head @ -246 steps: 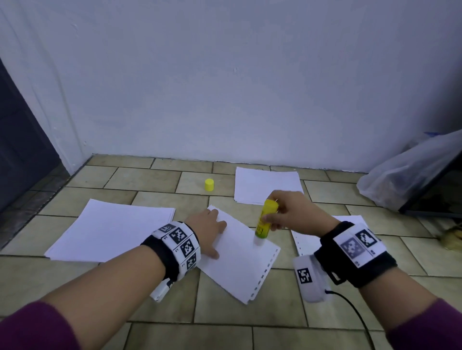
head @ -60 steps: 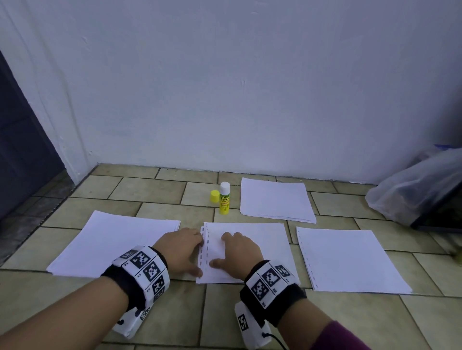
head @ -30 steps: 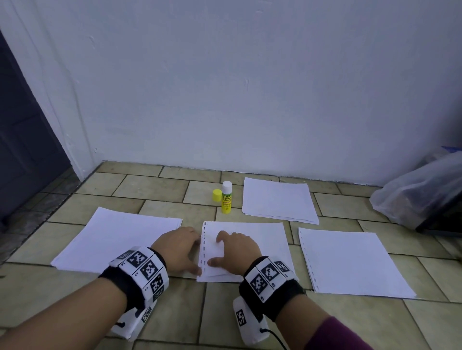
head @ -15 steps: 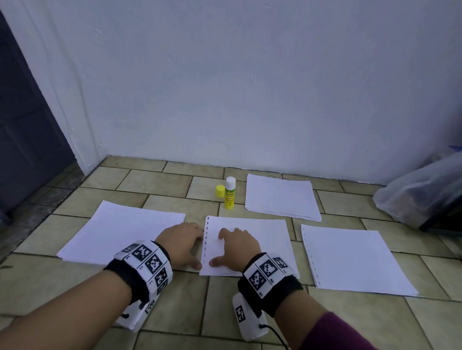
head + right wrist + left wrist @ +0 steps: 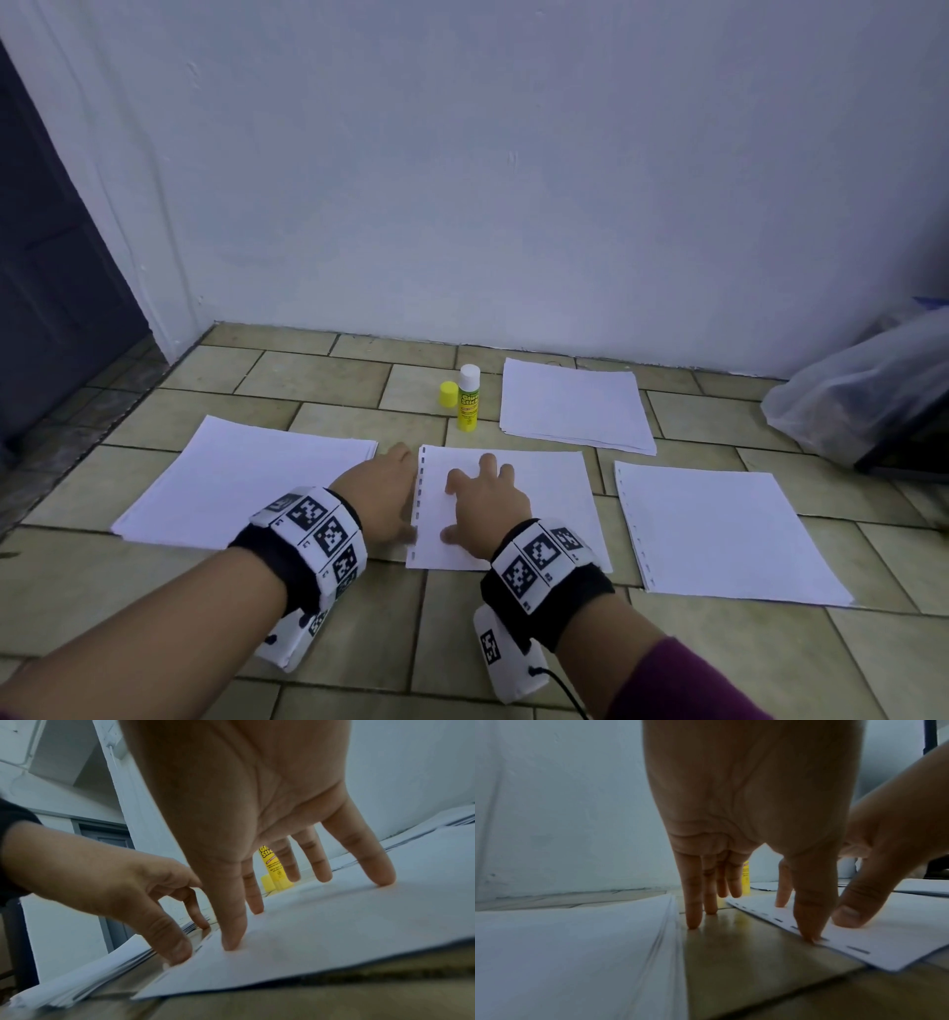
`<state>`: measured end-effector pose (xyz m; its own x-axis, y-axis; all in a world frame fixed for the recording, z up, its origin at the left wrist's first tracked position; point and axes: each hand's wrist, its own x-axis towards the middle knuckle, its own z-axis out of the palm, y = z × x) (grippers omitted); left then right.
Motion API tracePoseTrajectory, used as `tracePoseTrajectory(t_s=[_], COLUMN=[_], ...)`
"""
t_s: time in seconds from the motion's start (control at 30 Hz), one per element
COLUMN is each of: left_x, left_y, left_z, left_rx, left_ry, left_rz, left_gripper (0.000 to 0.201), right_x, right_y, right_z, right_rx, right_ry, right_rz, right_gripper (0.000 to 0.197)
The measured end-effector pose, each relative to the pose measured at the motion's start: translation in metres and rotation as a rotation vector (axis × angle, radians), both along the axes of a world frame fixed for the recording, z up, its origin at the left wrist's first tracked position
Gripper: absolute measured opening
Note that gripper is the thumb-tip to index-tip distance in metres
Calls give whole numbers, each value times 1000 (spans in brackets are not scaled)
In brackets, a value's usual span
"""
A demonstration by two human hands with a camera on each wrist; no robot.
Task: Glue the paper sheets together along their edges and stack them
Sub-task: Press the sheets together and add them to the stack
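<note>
Your left hand (image 5: 377, 496) and right hand (image 5: 488, 506) press, fingers spread, on the centre sheet (image 5: 544, 493). Around it: three paper piles, one glue stick (image 5: 468, 398), one cap (image 5: 448, 394).

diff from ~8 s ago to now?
The right hand let go of the glue stick, which now stands uncapped by its cap. The middle sheet went from skewed to square; both hands press it, the left hand at its punched edge. Other paper piles unchanged.
</note>
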<state>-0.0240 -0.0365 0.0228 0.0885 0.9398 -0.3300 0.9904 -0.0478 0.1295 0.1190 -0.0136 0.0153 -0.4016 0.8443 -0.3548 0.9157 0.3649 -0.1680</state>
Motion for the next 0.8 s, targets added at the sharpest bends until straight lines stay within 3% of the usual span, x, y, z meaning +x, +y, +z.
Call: tracePoseTrajectory(t_s=[0.07,0.23,0.4,0.67,0.8], left_x=[5,12,14,7,4], left_y=[4,9,11,9,8], left_z=[-1,2,6,3,4], left_rx=[-12,-49,-21,-20,-38], left_ry=[30,155,238,257,244], left_rz=[-21,-38,-63,-94,-102], left_gripper=[80,70,66,76,82], right_x=[1,-1,2,81,89], right_y=[1,5,9,52,58], right_z=[0,2,0,14,13], right_rx=[-11,-8,-8,-42,-10], right_ry=[-10,-16,-15,-75,-131], right_rz=[7,-6,98,-203,-222], right_gripper=[59,51,72,62,66])
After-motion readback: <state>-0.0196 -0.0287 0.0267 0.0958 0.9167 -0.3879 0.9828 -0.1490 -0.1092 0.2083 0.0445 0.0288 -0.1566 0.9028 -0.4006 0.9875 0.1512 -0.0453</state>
